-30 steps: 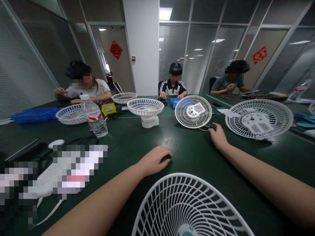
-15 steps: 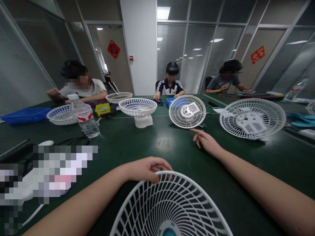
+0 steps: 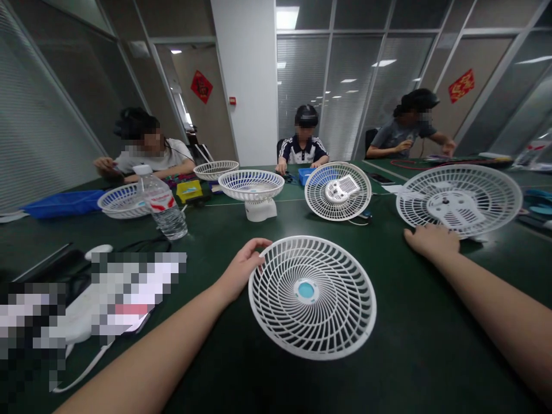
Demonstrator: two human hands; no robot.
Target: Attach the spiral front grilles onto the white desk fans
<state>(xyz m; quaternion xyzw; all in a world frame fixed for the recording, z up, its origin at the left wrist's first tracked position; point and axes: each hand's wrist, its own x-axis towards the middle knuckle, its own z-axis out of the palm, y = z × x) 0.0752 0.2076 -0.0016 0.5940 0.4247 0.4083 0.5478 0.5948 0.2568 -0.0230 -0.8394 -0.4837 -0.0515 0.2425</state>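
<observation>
Green table spans lower frame. White grille faces up at lower centre; plate-backed grille sits at right. Left hand grips first grille's upper-left rim; steady rim hold, sparing thin ribs, seems wise. Right hand meets second's near edge, fingertips hidden, grip cannot be told. First grille's underside unseen.

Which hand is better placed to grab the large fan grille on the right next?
Likely right: the right hand is at the near edge of the large fan grille, while the left hand grips the blue-centred grille.
</observation>
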